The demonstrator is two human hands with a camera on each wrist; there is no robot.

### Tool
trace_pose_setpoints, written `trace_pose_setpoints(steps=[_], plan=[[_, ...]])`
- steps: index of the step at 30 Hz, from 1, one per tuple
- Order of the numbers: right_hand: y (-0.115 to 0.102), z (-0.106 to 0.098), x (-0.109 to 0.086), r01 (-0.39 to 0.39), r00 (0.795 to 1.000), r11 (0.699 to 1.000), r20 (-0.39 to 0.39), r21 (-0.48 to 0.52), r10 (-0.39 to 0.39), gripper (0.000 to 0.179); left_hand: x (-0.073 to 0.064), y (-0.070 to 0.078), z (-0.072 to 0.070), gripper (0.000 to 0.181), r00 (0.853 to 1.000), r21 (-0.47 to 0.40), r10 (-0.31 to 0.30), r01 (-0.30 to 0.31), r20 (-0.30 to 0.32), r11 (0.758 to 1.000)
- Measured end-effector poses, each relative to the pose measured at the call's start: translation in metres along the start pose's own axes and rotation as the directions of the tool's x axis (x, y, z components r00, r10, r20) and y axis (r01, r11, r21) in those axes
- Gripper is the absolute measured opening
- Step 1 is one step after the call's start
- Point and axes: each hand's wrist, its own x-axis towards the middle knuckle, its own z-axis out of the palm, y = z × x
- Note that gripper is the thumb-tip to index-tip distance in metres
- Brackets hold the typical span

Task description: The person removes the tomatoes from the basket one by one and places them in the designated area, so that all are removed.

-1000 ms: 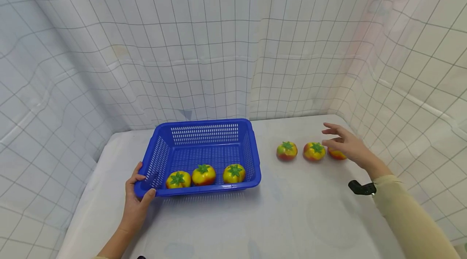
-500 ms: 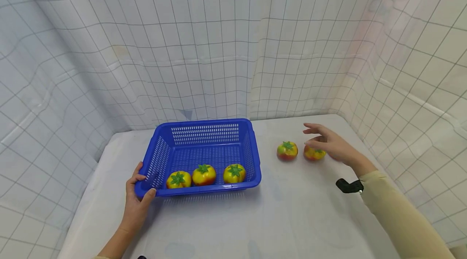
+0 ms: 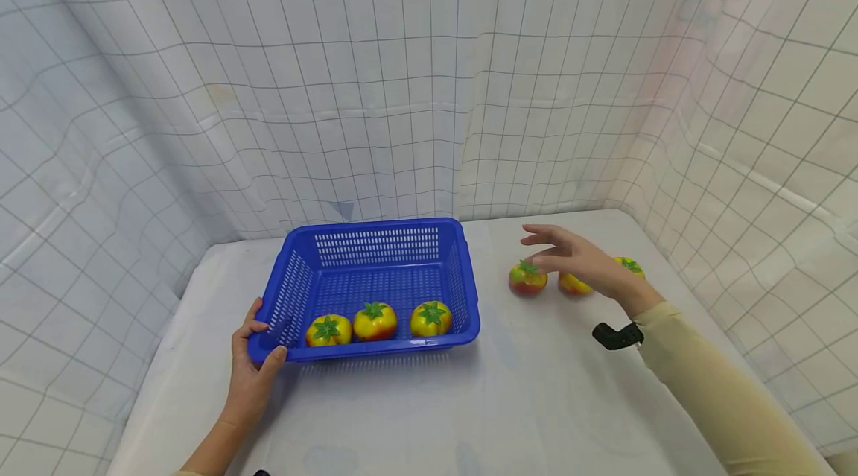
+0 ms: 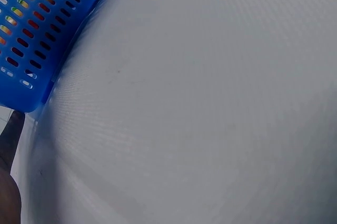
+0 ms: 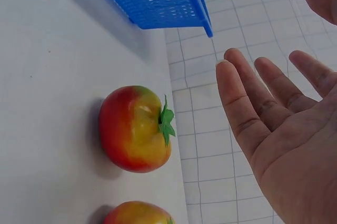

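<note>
The right hand (image 3: pixel 582 261) has been moved leftwards over the counter (image 3: pixel 536 394), from the rightmost fruit (image 3: pixel 632 265) to near the leftmost fruit (image 3: pixel 526 283); its fingers are spread and nothing is held. By the left hand (image 3: pixel 248 379), a corner of the blue basket (image 3: pixel 377 348) is gripped. Three other fruits (image 3: pixel 375 322) are seen inside it, as before, so the work seems not yet advanced by this move.

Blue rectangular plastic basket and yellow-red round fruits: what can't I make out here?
- Head: middle loose fruit, partly hidden by the right hand.
- Left wrist: basket, cut off by top and left edges; it mostly hides its contents.
- Right wrist: lower fruit, cut off by bottom edge.
</note>
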Motion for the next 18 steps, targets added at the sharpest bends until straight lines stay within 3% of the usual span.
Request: trace_pose_setpoints(steps=[8, 18], plan=[[-0.013, 0.017, 0.014, 0.024, 0.997, 1.0, 0.067, 0.0, -0.024, 0.06, -0.002, -0.001, -0.001, 0.043, 1.0, -0.018, 0.018, -0.018, -0.002, 1.0], [-0.037, 0.039, 0.037, 0.052, 0.989, 0.995, 0.143, -0.081, -0.04, 0.062, -0.001, -0.001, 0.0, 0.043, 0.999, -0.04, 0.038, -0.038, -0.002, 0.998]])
